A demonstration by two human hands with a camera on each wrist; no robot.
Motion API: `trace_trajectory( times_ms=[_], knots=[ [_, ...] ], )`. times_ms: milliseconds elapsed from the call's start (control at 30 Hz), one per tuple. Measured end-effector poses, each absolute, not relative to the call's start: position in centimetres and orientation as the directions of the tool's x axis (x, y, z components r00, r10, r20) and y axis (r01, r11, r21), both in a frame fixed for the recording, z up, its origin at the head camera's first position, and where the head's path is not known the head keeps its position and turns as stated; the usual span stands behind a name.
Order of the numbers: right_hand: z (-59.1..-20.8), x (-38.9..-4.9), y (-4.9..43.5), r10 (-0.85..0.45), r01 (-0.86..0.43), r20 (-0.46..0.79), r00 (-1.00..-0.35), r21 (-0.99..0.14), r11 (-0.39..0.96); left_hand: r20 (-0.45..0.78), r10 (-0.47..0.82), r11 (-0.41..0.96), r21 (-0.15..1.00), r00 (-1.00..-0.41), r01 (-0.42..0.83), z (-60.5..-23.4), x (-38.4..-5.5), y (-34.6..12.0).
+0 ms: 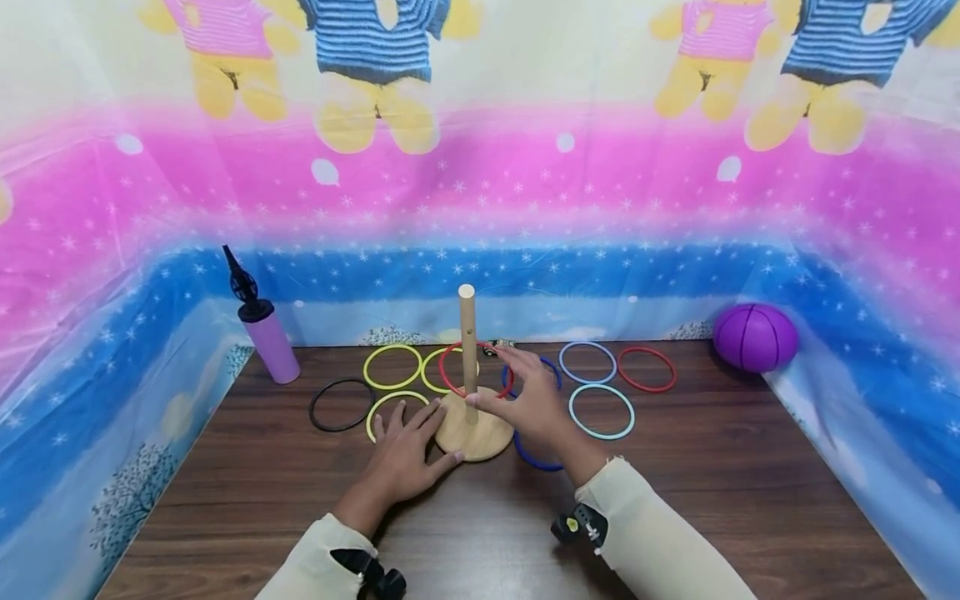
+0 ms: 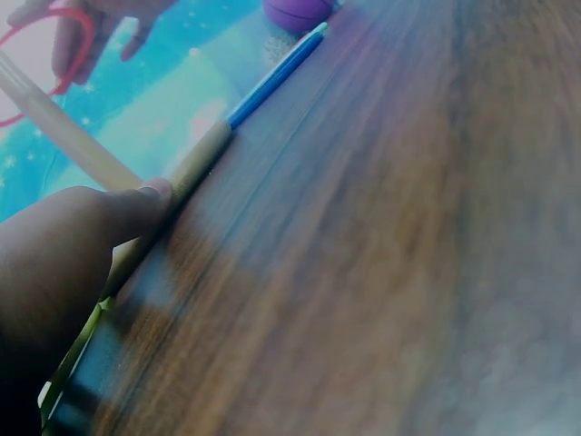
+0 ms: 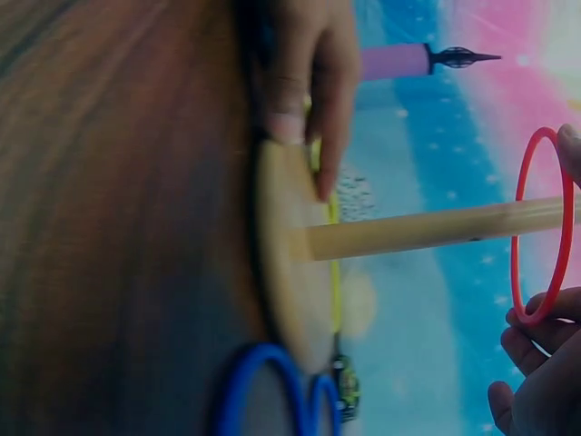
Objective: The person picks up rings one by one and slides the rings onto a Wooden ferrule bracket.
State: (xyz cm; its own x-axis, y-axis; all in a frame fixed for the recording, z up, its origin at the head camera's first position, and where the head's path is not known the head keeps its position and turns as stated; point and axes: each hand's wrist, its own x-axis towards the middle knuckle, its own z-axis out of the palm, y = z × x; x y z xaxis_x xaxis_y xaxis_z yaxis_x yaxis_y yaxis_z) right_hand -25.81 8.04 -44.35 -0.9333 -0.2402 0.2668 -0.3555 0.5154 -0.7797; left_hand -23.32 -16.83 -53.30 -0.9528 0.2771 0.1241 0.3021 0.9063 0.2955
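A wooden stand has a round base (image 1: 483, 442) and an upright peg (image 1: 468, 358). Around the peg, above the base, is a red ring (image 3: 566, 245). My right hand (image 1: 536, 404) pinches this ring, with the thumb on one side and fingers on the other in the right wrist view. My left hand (image 1: 405, 454) rests against the left side of the base, fingers spread and thumb (image 2: 136, 211) touching its near edge. Part of a yellow ring (image 1: 375, 404) lies beneath the left fingers. Dark blue rings (image 1: 536, 462) lie beside the base, partly hidden by my right hand.
Left of the stand lie a black ring (image 1: 312, 406) and more yellow rings (image 1: 365, 367). To the right are pale blue (image 1: 561, 362), light cyan (image 1: 632, 414) and red (image 1: 675, 371) rings. A purple hand pump (image 1: 273, 346) and a purple ball (image 1: 755, 337) stand near the printed cloth.
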Motion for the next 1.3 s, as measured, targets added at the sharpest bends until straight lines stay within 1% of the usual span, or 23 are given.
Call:
trace_trajectory(
  times_ms=[167,233,467,600,867,1100,1300],
  knots=[
    [-46.2,-25.8,7.9,-0.237,-0.342,0.253,-0.938,-0.782,0.521,0.119,0.259,0.912,0.295,-0.958,0.283,-53.2,-23.2,-16.8],
    [-46.7,-25.8,7.8,-0.239,-0.360,0.272,-0.932,-0.773,0.523,0.121,0.256,0.915,0.290,-0.959,0.281,-53.2,-23.2,-16.8],
    [-48.2,-25.9,7.7,-0.250,-0.401,0.314,-0.916,-0.683,0.610,0.141,0.250,0.919,0.279,-0.958,0.280,-53.4,-23.3,-16.8],
    [-49.1,-26.1,7.8,-0.247,-0.406,0.325,-0.913,-0.659,0.634,0.147,0.254,0.917,0.277,-0.956,0.286,-53.5,-23.3,-16.9],
    [-50.3,-26.2,8.0,-0.234,-0.396,0.321,-0.918,-0.687,0.609,0.172,0.252,0.914,0.281,-0.952,0.292,-53.4,-23.1,-16.9],
    [-50.8,-26.1,7.8,-0.254,-0.391,0.298,-0.920,-0.656,0.646,0.165,0.244,0.921,0.270,-0.956,0.282,-53.3,-23.1,-16.8],
    [-51.5,-26.0,7.5,-0.293,-0.415,0.294,-0.910,-0.609,0.676,0.165,0.241,0.928,0.248,-0.956,0.277,-53.3,-23.1,-16.7]
  ],
)
